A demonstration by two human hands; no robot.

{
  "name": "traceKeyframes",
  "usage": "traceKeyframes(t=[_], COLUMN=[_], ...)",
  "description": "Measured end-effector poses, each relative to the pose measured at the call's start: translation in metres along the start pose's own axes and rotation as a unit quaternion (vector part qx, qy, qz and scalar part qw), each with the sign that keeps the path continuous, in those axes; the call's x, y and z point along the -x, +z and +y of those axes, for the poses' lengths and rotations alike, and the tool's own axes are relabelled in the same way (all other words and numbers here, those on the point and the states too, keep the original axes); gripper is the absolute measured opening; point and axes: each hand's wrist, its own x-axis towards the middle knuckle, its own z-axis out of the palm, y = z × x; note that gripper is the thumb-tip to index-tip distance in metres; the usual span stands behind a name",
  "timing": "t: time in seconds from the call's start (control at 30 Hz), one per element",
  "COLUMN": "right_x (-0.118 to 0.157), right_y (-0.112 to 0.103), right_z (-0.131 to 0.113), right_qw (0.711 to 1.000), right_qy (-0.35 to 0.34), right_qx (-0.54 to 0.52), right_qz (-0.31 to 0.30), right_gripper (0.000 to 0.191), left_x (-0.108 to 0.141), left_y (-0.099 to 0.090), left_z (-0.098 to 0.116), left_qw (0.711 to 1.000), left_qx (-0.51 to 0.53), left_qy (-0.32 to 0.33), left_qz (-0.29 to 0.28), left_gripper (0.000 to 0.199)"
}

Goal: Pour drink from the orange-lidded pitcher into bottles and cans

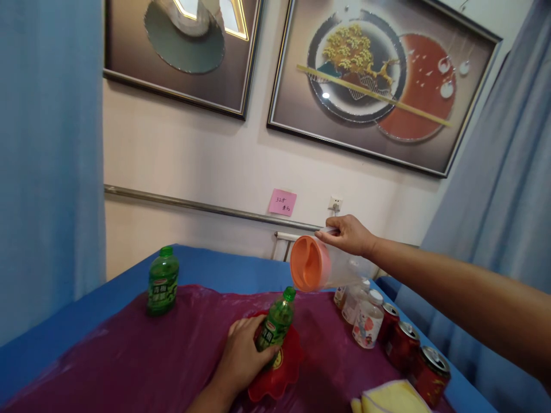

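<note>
Left hand [245,351] wrapped round green bottle [279,321], leaning right at near centre over red scalloped dish [293,355] — you likely steady it there so dish catches drips. Your right hand [352,234] clasps clear jug [338,274] by its handle [329,230], tipped sideways — orange lid [309,264] near bottle's neck, probably for lining both up.

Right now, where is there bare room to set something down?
Widest: purple sheet between the left hand and the far-left bottle. Narrower: the strip between the red dish and the white-capped bottles. Crowded: the right side, with those bottles, cans and yellow cloth; and the dish, under the left hand's green bottle.
</note>
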Motion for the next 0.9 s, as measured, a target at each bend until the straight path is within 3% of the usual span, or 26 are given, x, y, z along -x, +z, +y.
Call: traceKeyframes(t=[0.9], right_x=[0.0052], right_y=[0.0084], right_z=[0.0049], right_qw=[1.0], right_qy=[0.012], right_qx=[-0.024], right_qz=[0.012], right_gripper=[0.05], left_x=[0.0013], left_y=[0.0007], left_z=[-0.0005], left_qw=[1.0], left_qx=[0.001], left_qy=[0.01], left_qz=[0.003], left_gripper=[0.056])
